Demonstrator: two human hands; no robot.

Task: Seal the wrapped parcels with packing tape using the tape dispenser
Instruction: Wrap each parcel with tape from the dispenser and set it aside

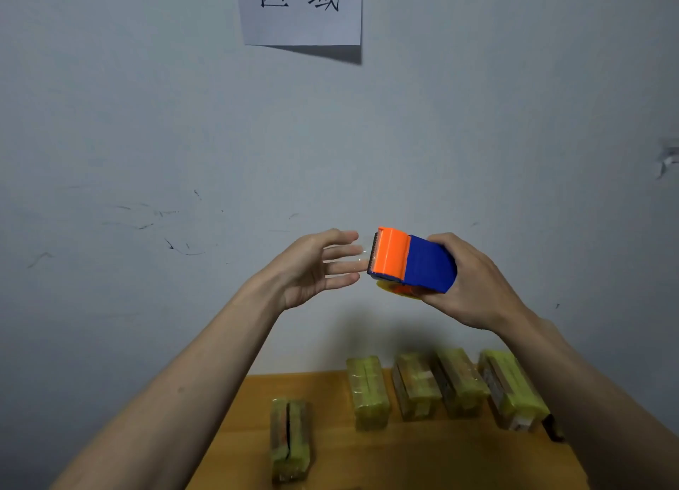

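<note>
My right hand grips an orange and blue tape dispenser, held up in the air in front of the wall. My left hand is raised beside it with its fingers straight, the fingertips at the dispenser's toothed orange end, where a short strip of clear tape seems to lie across them. Far below, on the wooden table, stand several yellow-green wrapped parcels: one alone at the front left and a row behind it, partly hidden by my right forearm at the far right.
A pale scuffed wall fills most of the view, with a sheet of paper bearing two printed characters taped near the top. The table's left edge runs diagonally under my left forearm.
</note>
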